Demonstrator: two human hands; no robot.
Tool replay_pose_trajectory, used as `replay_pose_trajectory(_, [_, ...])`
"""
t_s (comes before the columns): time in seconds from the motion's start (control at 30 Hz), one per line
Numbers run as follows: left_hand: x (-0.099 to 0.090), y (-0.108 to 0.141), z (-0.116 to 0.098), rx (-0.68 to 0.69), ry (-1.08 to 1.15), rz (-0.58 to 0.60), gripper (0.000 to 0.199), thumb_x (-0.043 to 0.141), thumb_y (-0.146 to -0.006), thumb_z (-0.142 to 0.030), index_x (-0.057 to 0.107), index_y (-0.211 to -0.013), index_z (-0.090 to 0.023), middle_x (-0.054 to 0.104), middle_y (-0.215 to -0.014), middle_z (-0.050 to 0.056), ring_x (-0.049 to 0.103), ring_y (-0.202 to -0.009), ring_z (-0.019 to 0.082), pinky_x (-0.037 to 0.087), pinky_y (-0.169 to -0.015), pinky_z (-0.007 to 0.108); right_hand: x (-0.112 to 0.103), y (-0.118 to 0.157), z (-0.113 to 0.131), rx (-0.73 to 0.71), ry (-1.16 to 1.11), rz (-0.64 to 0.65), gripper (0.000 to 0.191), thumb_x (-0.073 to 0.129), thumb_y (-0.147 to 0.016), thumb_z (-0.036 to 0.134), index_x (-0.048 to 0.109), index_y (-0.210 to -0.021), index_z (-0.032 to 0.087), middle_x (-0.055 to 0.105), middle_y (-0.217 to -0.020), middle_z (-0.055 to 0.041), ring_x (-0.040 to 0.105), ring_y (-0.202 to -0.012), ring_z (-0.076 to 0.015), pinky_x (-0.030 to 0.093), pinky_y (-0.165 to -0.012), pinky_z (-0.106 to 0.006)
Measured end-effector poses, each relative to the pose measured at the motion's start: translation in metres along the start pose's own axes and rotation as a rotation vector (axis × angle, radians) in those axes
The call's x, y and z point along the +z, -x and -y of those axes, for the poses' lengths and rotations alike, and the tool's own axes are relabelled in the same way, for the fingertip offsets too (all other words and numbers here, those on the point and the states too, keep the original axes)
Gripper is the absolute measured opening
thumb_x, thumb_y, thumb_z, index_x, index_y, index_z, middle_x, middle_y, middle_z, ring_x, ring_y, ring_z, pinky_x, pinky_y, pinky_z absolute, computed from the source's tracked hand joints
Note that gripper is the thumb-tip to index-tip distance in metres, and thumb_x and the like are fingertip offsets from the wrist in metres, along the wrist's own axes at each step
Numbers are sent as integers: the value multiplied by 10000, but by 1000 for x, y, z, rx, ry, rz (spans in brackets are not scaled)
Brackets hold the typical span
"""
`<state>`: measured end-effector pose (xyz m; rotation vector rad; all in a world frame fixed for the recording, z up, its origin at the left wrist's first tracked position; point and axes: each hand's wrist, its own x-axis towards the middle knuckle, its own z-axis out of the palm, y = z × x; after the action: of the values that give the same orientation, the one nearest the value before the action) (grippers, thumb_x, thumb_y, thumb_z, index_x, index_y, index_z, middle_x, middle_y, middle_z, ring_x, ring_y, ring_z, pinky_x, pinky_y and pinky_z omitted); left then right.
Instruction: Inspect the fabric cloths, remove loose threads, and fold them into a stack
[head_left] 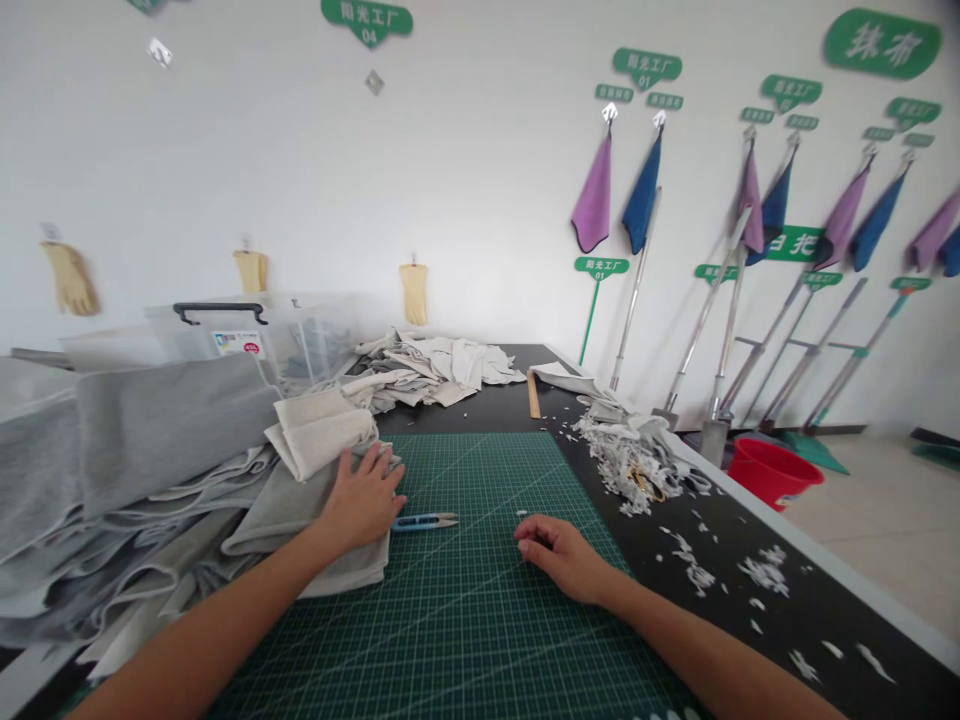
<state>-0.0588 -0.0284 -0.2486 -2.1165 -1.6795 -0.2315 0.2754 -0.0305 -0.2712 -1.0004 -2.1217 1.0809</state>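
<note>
My left hand (365, 503) lies with spread fingers on a folded grey cloth (296, 508), beside a folded cream cloth (322, 430). Just right of its fingertips, blue thread snips (425, 521) rest on the green cutting mat (465, 620). My right hand (559, 555) is over the right part of the mat, its fingers curled in a loose pinch. A small white scrap (522, 513) lies by its fingertips; whether anything is between the fingers is too small to tell.
Grey cloths (172, 430) pile up at left before a clear plastic box (217, 325). More cloth pieces (442, 365) lie at the back, near a wooden ruler (533, 394). White scraps (637, 450) heap at right. A red bucket (772, 470) stands beyond the table.
</note>
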Motion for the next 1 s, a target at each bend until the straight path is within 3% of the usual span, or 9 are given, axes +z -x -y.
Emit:
replay_pose_trajectory(0.23, [9, -22, 28, -148, -56, 52, 464, 449, -817, -398, 526, -1248, -244, 314, -1448, 122, 88, -1364, 358, -120, -992, 646, 1, -2, -1, 11, 17, 2, 213, 493, -856, 374, 578, -897, 183, 540, -732, -1, 478, -664, -120, 403, -629, -237])
replay_pose_trajectory(0.43, [19, -29, 35, -249, 11, 185, 666, 488, -734, -597, 450, -1320, -282, 335, -1429, 143, 87, -1340, 429, -111, -932, 707, 1, -1, 0, 7, 34, 8, 219, 487, -859, 386, 578, -895, 190, 548, -751, -7, 495, -692, -131, 419, -646, -247])
replay_pose_trajectory(0.67, [29, -25, 37, -264, 22, 168, 556, 495, -762, -477, 473, -1291, -304, 354, -1413, 140, 113, -1341, 405, -130, -931, 700, -1, 1, -2, -4, 53, 9, 220, 493, -857, 382, 579, -906, 186, 542, -749, -6, 487, -691, -130, 419, -655, -251])
replay_pose_trajectory(1.0, [37, -19, 88, -336, -5, 259, 478, 449, -782, -500, 554, -1191, -277, 348, -1425, 120, 138, -1345, 356, -51, -944, 703, -1, 1, 6, 14, 38, 20, 238, 484, -857, 405, 577, -905, 191, 557, -773, -11, 511, -721, -139, 432, -679, -256])
